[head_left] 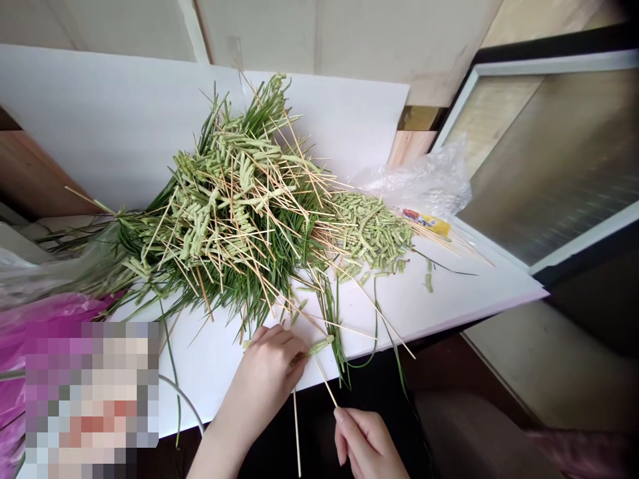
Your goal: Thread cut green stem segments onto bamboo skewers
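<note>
Green braided grass skewers lie heaped on a white board, with loose braids beside the pile. At the board's front edge, the left hand curls, pinching one braid; the right hand, just off the edge, pinches a thin bamboo skewer.

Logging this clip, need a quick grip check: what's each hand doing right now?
Left hand: closed, pinching a braided grass strip.
Right hand: closed, pinching the end of a wooden skewer.
</note>
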Tool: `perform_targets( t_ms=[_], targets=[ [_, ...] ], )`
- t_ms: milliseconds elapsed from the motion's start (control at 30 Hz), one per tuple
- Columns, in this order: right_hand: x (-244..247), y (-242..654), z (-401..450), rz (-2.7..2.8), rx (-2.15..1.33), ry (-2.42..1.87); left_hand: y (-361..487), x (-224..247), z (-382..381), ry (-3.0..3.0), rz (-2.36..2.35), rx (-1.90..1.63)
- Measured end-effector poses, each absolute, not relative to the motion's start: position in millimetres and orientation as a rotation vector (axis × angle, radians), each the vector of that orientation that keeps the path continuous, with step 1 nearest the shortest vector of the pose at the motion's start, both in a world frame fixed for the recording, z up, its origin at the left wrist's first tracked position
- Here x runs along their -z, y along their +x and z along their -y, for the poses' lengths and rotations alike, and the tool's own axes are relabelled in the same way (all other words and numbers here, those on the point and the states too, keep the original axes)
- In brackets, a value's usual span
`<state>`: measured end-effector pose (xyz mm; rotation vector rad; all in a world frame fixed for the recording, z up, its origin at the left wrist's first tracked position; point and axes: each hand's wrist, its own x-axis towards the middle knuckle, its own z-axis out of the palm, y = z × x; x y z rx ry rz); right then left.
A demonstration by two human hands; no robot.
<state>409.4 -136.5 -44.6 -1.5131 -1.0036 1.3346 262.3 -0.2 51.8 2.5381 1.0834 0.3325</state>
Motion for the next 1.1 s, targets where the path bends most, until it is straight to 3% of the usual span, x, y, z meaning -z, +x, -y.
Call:
perform_targets(
  t_ms=[700, 1100],
  targets=[
    [30.7, 399.1, 122.9, 0.763, -1.462, -1.475, 267.0, -46.1, 5.1, 2.616, -1.069, -0.335],
    [32.8, 393.4, 118.3, 0.860, -1.314, -1.444, 266.3, -48.5, 5.4, 2.561, -1.051, -0.501]
  ],
)
